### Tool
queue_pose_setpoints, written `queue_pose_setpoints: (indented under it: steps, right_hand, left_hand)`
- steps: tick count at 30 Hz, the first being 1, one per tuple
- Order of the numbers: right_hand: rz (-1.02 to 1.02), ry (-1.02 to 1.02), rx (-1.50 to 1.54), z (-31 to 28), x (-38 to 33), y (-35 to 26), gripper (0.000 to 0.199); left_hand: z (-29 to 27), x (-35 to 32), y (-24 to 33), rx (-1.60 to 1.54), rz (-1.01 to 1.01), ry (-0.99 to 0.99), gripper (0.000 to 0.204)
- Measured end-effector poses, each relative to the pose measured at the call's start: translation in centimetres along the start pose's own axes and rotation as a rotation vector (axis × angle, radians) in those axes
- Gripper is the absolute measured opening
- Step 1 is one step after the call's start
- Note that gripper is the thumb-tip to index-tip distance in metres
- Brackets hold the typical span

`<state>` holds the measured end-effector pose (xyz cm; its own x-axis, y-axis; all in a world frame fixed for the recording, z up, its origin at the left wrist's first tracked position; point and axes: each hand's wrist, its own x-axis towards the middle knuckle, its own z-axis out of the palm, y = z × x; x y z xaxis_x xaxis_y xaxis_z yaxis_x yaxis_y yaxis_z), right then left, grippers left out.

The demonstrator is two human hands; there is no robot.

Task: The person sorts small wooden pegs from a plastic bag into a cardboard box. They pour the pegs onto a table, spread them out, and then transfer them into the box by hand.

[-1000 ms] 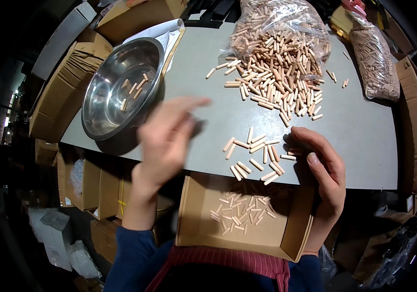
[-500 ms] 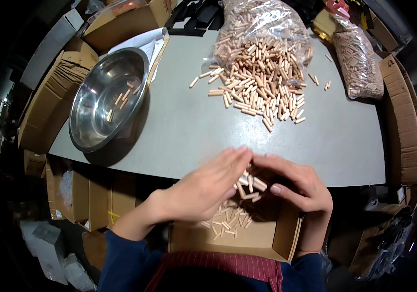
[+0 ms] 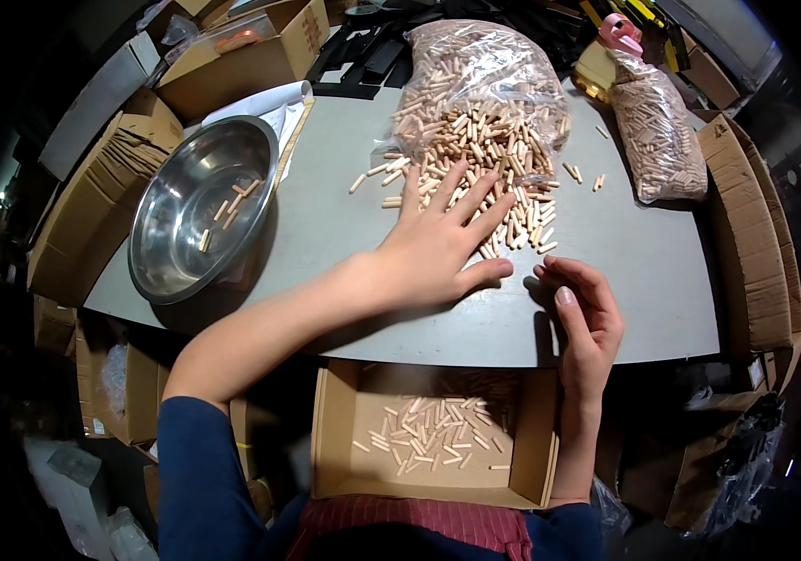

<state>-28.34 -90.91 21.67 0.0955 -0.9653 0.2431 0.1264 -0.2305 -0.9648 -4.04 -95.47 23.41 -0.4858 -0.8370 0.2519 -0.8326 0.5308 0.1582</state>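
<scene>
My left hand (image 3: 447, 234) lies with fingers spread over the near side of a pile of wooden dowels (image 3: 531, 201). The pile spills from the mouth of a large clear plastic bag (image 3: 475, 56). Close to the pile's near right edge, my right hand (image 3: 587, 313) rests on its side by the table surface, fingers loosely curved and nothing seen in them. Below the table's front edge, against my body, is an open cardboard box (image 3: 531, 449) with many dowels (image 3: 428, 430) scattered on its bottom.
A steel bowl (image 3: 152, 252) holding several dowels sits tilted at the left of the grey table (image 3: 325, 224), next to papers (image 3: 274, 103). A second filled plastic bag (image 3: 657, 140) lies at the right. Black strips (image 3: 372, 61) lie at the back; cardboard boxes (image 3: 756, 234) flank the table.
Both hands have parted above the box, and the dowels between them are now in it. My left hand has reached forward onto the pile; my right has moved up onto the table.
</scene>
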Motion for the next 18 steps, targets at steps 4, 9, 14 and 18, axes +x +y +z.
queue_pose_setpoints:
  steps: [4,9,14,18]
  right_hand:
    - [-0.024,0.004,-0.064,-0.5,0.1,0.2,0.032]
    - [-0.131,-0.028,-0.300,-0.3,0.3,0.5,0.041]
    - [-0.264,-0.239,-0.644,-0.2,0.7,0.1,0.051]
    - [-0.357,-0.454,-0.846,0.3,0.6,-0.6,0.054]
  left_hand:
    - [1.8,0.9,0.5,-0.013,0.020,-0.037,0.090]
    - [0.2,-3.4,2.6,-0.020,0.099,-0.104,0.089]
    - [-1.3,-6.9,3.3,-0.082,0.148,-0.142,0.094]
    - [-2.2,-9.6,3.0,-0.007,0.065,-0.138,0.103]
